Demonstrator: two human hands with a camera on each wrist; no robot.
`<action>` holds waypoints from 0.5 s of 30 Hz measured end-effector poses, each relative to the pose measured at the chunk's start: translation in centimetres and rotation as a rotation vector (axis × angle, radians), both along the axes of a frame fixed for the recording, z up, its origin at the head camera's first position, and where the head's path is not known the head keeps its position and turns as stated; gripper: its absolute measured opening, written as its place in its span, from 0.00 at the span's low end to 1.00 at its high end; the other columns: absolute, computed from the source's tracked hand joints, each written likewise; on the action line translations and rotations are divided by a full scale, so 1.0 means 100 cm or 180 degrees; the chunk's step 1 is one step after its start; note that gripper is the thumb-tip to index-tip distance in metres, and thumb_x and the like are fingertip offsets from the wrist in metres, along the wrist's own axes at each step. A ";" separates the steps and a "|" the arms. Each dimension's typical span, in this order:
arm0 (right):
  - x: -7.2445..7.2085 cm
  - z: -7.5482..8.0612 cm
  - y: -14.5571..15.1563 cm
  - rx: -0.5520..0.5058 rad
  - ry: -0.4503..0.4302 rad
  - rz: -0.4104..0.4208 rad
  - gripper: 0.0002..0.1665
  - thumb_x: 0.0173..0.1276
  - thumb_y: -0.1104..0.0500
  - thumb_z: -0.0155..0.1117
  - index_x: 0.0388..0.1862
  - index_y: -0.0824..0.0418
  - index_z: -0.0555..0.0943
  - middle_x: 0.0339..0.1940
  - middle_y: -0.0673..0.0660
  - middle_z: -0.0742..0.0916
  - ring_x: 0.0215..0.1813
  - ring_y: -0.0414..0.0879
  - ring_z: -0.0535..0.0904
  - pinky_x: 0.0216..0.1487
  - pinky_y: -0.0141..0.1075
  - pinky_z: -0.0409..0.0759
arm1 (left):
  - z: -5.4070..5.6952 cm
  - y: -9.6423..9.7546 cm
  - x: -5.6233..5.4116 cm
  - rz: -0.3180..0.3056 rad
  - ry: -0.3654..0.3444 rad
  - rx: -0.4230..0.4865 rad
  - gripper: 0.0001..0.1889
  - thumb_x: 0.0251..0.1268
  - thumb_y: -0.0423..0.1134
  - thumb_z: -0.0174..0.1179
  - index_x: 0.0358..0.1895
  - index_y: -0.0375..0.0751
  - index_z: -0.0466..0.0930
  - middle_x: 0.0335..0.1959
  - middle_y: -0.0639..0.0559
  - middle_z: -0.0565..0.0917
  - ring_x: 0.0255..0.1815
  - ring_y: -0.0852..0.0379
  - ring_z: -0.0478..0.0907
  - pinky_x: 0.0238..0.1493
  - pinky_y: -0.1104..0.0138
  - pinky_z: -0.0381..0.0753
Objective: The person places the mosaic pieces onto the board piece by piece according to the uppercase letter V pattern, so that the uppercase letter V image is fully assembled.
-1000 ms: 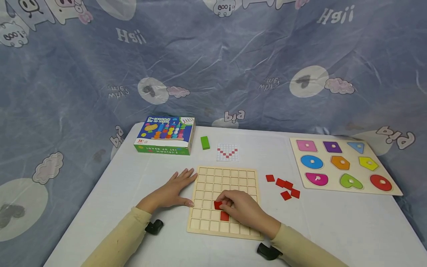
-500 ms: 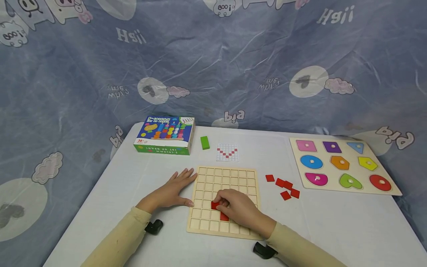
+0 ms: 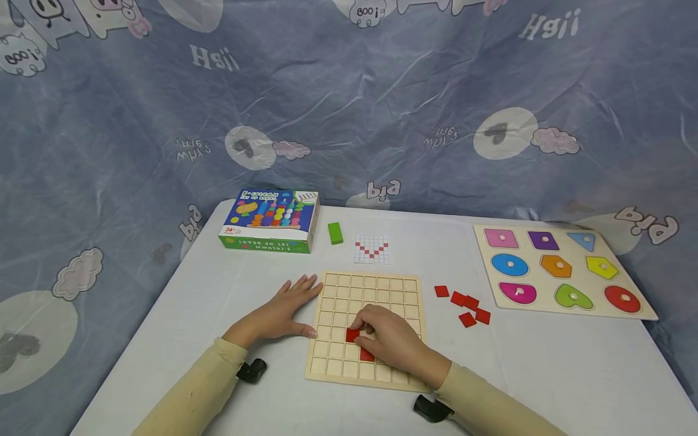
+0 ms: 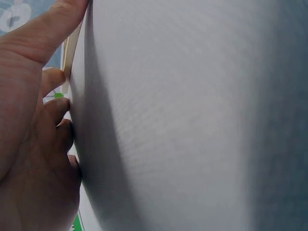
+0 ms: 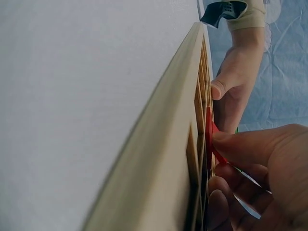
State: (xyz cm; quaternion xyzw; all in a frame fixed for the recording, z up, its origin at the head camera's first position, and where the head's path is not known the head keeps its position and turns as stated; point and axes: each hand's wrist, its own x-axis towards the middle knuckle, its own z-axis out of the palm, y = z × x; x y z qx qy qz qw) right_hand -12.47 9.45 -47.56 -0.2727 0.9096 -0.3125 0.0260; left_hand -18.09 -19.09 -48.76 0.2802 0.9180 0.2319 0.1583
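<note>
A wooden grid board (image 3: 337,292) lies in the middle of the table. My right hand (image 3: 395,339) is over its lower half and pinches a square red tile (image 3: 351,335) between thumb and fingers. From the right wrist, that tile (image 5: 218,150) shows tilted just over the board's (image 5: 154,130) grid. A second red tile (image 3: 367,355) sits in a cell one row nearer and one column to the right, partly under the right hand. With fingers spread, my left hand (image 3: 283,312) rests on the table, thumb and index fingertip at the board's left edge.
Several loose red tiles (image 3: 457,298) lie right of the board. Behind it are a pattern card (image 3: 372,249) with a red V, a green block (image 3: 335,233) and a bead-set box (image 3: 268,221). A shape puzzle board (image 3: 545,287) lies at the far right.
My right hand has moved slightly left with the red tile, to a cell left of and above the other tile, then stayed there. The left hand has not moved.
</note>
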 end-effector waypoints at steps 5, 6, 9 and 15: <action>0.000 0.001 0.000 0.0013 -0.0044 0.0058 0.12 0.63 0.59 0.76 0.45 0.51 0.86 0.38 0.42 0.83 0.37 0.38 0.75 0.38 0.30 0.76 | 0.000 0.000 0.000 -0.0002 -0.0001 0.0009 0.58 0.52 0.65 0.71 0.83 0.49 0.51 0.84 0.48 0.45 0.84 0.46 0.37 0.82 0.47 0.34; 0.000 0.001 0.000 0.0007 -0.0052 0.0070 0.12 0.64 0.59 0.76 0.46 0.51 0.86 0.39 0.42 0.84 0.37 0.38 0.75 0.38 0.30 0.76 | 0.000 0.000 0.000 -0.0002 -0.0002 0.0012 0.58 0.52 0.65 0.71 0.83 0.49 0.51 0.84 0.48 0.45 0.84 0.46 0.37 0.82 0.47 0.34; 0.000 0.000 0.001 -0.0002 -0.0066 0.0095 0.12 0.64 0.58 0.75 0.47 0.51 0.87 0.40 0.42 0.84 0.38 0.38 0.76 0.39 0.30 0.77 | 0.000 0.000 0.000 -0.0004 -0.0014 0.0018 0.57 0.53 0.65 0.71 0.83 0.49 0.51 0.84 0.48 0.45 0.84 0.46 0.37 0.82 0.47 0.34; -0.001 -0.001 0.000 0.0078 -0.0045 0.0103 0.11 0.65 0.57 0.74 0.46 0.49 0.87 0.40 0.42 0.83 0.38 0.36 0.74 0.40 0.30 0.76 | 0.000 -0.001 0.001 -0.0027 -0.0003 0.0019 0.57 0.54 0.64 0.71 0.83 0.47 0.51 0.84 0.46 0.45 0.84 0.45 0.37 0.81 0.45 0.34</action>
